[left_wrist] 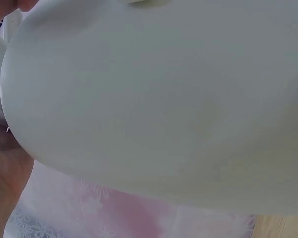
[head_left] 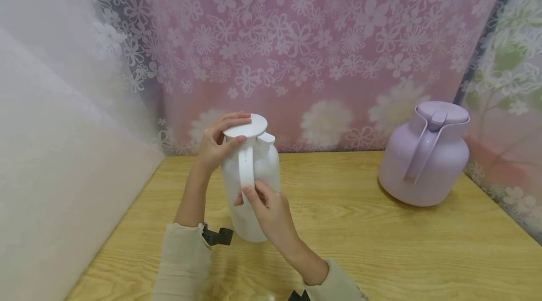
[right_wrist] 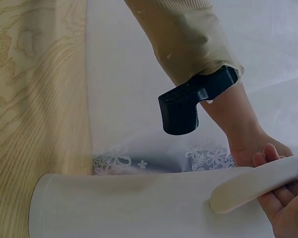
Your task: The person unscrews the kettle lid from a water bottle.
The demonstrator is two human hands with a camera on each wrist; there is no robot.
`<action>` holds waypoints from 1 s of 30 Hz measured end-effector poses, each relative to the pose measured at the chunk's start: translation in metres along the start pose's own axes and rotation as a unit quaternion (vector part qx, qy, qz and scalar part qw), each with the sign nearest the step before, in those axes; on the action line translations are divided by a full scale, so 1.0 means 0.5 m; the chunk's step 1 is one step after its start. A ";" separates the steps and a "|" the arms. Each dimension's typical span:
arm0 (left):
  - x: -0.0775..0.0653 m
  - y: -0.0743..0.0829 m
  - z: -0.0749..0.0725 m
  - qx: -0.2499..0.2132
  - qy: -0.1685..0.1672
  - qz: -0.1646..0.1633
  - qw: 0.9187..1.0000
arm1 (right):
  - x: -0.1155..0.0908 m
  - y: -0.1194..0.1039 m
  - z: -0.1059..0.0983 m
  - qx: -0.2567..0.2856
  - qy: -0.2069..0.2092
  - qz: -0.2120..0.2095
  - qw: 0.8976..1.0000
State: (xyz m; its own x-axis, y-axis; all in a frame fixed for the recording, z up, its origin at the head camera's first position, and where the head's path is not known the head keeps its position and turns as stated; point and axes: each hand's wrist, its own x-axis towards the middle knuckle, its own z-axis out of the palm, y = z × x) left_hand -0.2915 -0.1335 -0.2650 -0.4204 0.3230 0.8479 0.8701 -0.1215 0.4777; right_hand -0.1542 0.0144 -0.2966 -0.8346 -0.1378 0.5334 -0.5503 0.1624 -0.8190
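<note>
A tall white vacuum jug (head_left: 245, 221) stands on the table in the head view, its handle (head_left: 246, 164) turned toward me. My left hand (head_left: 211, 148) grips the round white lid (head_left: 256, 124) from the left, with fingers over the top and thumb on the near side. My right hand (head_left: 273, 211) holds the lower part of the handle, fingers curled behind it and thumb in front. In the left wrist view the jug's smooth body (left_wrist: 154, 99) fills most of the picture. The right wrist view shows the handle's free end (right_wrist: 228, 196) beside the jug body.
A squat lilac jug (head_left: 423, 164) with a lid and handle stands at the right of the wooden table (head_left: 338, 235). Pink flowered cloth (head_left: 275, 47) hangs behind the table. A pale wall (head_left: 63, 150) borders the left. Black camera mounts (head_left: 218, 236) sit at both wrists.
</note>
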 end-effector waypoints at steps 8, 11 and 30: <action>0.001 0.014 0.010 0.039 0.019 0.003 0.999 | -0.001 -0.003 0.000 -0.001 0.004 0.000 1.000; 0.000 0.022 0.016 0.053 0.031 -0.013 0.998 | -0.001 -0.002 0.000 0.001 0.002 0.000 1.000; 0.003 0.062 0.047 0.216 0.091 -0.124 0.964 | -0.002 -0.006 0.000 0.003 -0.003 0.009 1.000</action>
State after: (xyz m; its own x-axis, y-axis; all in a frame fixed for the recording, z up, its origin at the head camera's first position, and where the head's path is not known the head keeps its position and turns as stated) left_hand -0.2591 -0.1148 -0.2543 -0.6337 0.1177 0.7646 0.7461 0.3540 0.5639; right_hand -0.1518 0.0142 -0.2945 -0.8440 -0.1410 0.5175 -0.5352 0.1589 -0.8296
